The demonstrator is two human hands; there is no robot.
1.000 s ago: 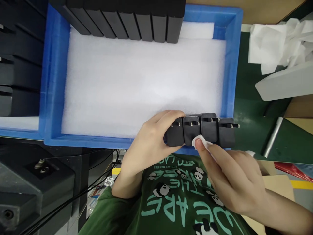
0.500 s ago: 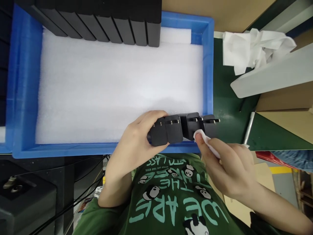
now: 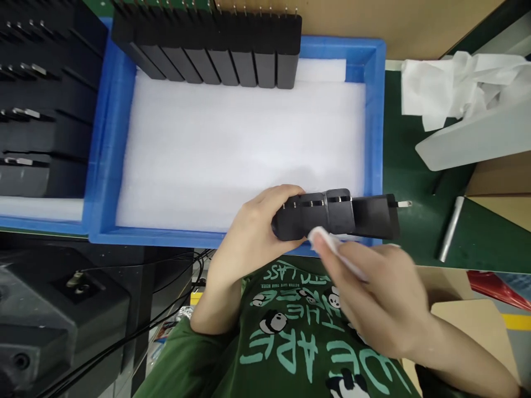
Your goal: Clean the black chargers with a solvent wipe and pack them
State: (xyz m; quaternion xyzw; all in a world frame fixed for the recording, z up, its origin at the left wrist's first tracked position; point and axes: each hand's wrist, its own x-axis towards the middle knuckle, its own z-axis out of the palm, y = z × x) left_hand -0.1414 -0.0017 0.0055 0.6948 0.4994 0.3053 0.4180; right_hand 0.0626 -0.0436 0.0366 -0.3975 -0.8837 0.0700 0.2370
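Observation:
My left hand point(image 3: 261, 226) is closed around the near end of a row of black power adapters point(image 3: 338, 215) over the front of a blue tray. Metal prongs stick out along their upper edge. At the right end, one adapter point(image 3: 375, 215) sits out of line with the others, its prong point(image 3: 404, 204) pointing right. In my right hand point(image 3: 373, 293) a folded white cloth point(image 3: 332, 243) is pinched, its tip close below the adapters' faces. Whether the cloth touches them I cannot tell.
The blue tray point(image 3: 373, 138) is lined with white foam point(image 3: 240, 155); a row of adapters point(image 3: 232, 66) stands at its back. To the left is another tray of adapters point(image 3: 29, 132). Crumpled white wipes point(image 3: 452, 83) and a metal rod point(image 3: 451, 229) lie on the green table point(image 3: 410, 221).
My view has swung left, so everything appears further right. The cloth has moved left along the adapters, toward my left hand. The held adapters sit differently, with the right one now further out.

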